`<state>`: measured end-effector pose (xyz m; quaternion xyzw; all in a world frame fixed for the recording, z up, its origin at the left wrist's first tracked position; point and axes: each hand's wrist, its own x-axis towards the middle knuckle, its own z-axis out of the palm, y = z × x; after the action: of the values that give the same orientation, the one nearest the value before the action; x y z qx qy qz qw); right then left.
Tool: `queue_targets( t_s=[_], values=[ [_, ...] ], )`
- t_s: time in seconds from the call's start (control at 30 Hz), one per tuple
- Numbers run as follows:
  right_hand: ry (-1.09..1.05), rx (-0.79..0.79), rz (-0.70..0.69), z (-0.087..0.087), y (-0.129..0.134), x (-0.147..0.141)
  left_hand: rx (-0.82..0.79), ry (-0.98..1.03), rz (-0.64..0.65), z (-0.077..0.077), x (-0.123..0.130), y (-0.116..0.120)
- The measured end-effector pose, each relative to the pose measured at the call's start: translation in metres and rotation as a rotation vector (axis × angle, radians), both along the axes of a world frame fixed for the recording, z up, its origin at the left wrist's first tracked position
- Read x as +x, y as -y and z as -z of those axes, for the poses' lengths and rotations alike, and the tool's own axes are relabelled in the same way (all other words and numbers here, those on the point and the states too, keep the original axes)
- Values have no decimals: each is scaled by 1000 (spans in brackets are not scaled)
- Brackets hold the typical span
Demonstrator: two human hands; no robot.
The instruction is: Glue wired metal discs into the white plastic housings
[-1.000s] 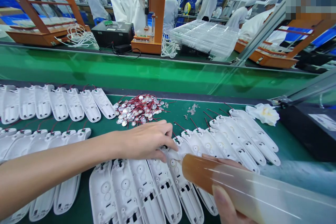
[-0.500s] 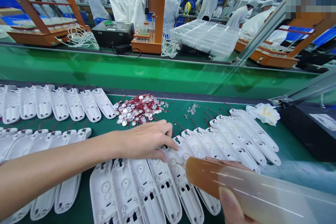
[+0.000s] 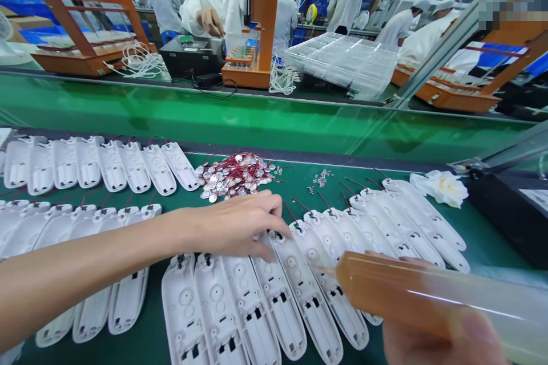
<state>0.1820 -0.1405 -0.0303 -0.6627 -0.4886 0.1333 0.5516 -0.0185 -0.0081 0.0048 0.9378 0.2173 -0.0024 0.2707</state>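
Note:
Several long white plastic housings lie side by side, open face up, with round recesses and dark slots. My left hand reaches across them, thumb and forefinger curved around the top end of one housing; its other fingers are tucked under. My right hand is closed around a translucent glue bottle with amber content, held nearly level. Its thin nozzle points left over the housings and is blurred. Red wires stick up from the housings' top ends to the right.
More housings stand in rows at left. Behind my hand lie a heap of small discs with red wires and scattered small metal parts. A crumpled white cloth and black box are at right. Beyond the green barrier a person works.
The view has shifted slightly, moving the scene right. The bottle and my right hand have moved right in view, the bottle turning in the grip. The person opposite has lowered one hand.

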Motion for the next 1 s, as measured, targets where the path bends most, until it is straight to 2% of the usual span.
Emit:
queue_targets(
  t_s=[0.13,0.2,0.3,0.37,0.47,0.6,0.7,1.0],
  values=[
    [-55,107,11,2,-2,-3,41,-5,-21,3,-18,2],
    [-65,160,-49,0,-4,-6,53,12,-23,7,-22,3],
    [-7,42,-170,-2,-2,-10,79,34,-12,11,-22,4],
    [30,-57,-104,1,2,-13,88,43,-4,12,-21,5],
    [32,-69,44,11,10,-19,88,50,-2,14,-20,6],
    [-5,-63,35,23,10,-25,90,66,-12,16,-21,7],
    [-25,-58,22,25,7,-27,96,65,-12,18,-21,6],
    [26,-119,10,9,9,-34,96,57,-7,16,-20,6]
  ],
)
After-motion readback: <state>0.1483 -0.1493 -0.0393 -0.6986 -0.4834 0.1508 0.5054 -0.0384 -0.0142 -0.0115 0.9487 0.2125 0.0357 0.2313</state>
